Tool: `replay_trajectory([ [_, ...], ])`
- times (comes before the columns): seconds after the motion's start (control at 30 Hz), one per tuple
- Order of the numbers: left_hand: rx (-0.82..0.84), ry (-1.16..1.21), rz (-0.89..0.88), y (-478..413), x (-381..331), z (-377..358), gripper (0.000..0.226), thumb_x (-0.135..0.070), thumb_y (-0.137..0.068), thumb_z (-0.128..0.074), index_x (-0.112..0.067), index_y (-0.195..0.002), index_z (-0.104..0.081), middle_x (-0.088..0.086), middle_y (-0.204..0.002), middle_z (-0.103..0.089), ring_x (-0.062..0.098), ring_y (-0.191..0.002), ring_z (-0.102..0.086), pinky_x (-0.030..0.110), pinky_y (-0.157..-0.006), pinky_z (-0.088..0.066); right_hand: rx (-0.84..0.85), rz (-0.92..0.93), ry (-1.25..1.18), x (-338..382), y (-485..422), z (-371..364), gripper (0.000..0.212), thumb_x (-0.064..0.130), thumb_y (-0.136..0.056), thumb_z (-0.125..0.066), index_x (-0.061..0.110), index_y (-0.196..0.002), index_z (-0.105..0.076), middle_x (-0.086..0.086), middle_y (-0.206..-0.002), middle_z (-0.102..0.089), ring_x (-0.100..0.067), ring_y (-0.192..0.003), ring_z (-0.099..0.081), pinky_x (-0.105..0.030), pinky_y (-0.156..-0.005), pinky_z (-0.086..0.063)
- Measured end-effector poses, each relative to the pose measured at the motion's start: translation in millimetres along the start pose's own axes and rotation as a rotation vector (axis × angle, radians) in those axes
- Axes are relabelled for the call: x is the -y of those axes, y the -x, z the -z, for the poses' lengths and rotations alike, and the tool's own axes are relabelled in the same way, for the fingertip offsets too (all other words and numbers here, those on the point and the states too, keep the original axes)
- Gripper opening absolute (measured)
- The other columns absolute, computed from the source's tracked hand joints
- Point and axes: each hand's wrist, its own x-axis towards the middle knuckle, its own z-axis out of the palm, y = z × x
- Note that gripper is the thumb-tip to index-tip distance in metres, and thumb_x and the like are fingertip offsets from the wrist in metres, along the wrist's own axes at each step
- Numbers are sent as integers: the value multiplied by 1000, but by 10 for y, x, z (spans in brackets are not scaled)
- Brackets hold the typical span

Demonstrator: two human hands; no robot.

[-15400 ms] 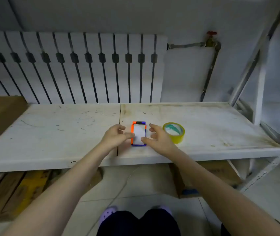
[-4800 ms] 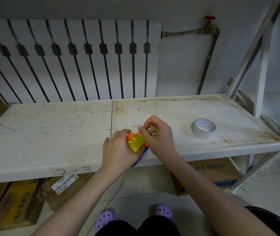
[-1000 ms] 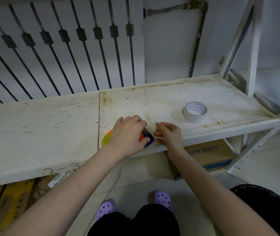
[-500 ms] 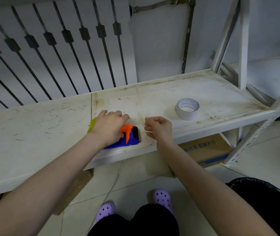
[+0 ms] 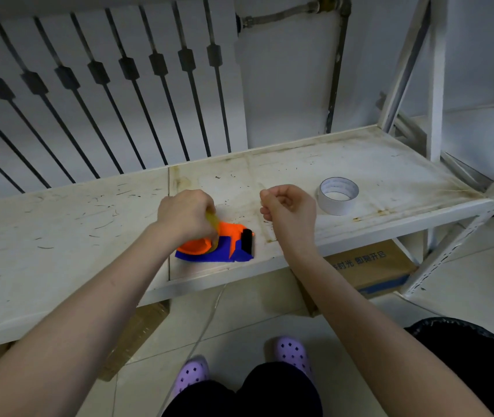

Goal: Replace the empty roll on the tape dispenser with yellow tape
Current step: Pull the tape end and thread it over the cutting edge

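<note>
The orange and blue tape dispenser (image 5: 224,249) stands near the front edge of the white shelf (image 5: 59,236). My left hand (image 5: 187,213) grips its top, over the yellow tape (image 5: 213,222), of which only a thin strip shows under my fingers. My right hand (image 5: 289,207) hovers to the right of the dispenser, above the shelf, its fingers curled closed. I cannot see anything held in it. The empty white roll (image 5: 338,194) lies flat on the shelf just right of that hand.
A radiator (image 5: 104,100) and a pipe (image 5: 334,70) line the wall behind. Shelf uprights (image 5: 435,85) rise at right. Cardboard boxes (image 5: 369,266) sit under the shelf. A black bin (image 5: 480,356) stands at lower right.
My right hand has lifted up and away from the dispenser's cutter end. My left hand stays on top of the dispenser. The camera view has shifted slightly.
</note>
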Motion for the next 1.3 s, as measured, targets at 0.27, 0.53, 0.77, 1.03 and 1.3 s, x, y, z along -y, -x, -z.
replay_trajectory([
  [0.27,-31,-14,35,13,30,-25,61,-49,-59,-77,-27,-114,-61,-1,-112,-62,25,-106,-57,33,-69,-44,24,217,98,189,262,-67,7,15,-84,-67,15,-77,-65,3,-69,-66,-18,-67,-66,-28,-64,-57],
  [0.53,29,-9,45,20,44,11,68,-47,-64,-75,-24,-125,-54,2,-123,-59,26,-115,-53,37,-76,-45,-102,-240,-60,-213,142,107,7,10,-81,-65,3,-79,-67,-11,-65,-68,-11,-54,-63,-26,-59,-56],
  [0.77,-60,8,-382,51,-105,-215,68,-39,-69,-74,-27,-131,-48,-3,-134,-50,22,-126,-45,42,-105,-36,-113,-339,-80,-439,128,159,16,17,-81,-71,5,-73,-64,-8,-66,-68,-14,-55,-66,-27,-57,-57],
  [1.03,-103,100,-383,109,-128,-321,44,-31,-83,-61,-23,-125,-54,-1,-130,-56,21,-119,-52,42,-109,-34,-101,-388,0,-621,111,142,17,20,-84,-69,5,-79,-64,-10,-71,-71,-13,-53,-66,-25,-54,-55],
  [1.3,-31,-185,-294,34,-250,-260,74,-68,-62,-62,-23,-120,-55,0,-113,-64,23,-107,-58,41,-95,-34,-60,-300,49,-610,123,126,16,17,-86,-64,7,-74,-61,-7,-66,-66,-16,-56,-63,-28,-58,-53],
])
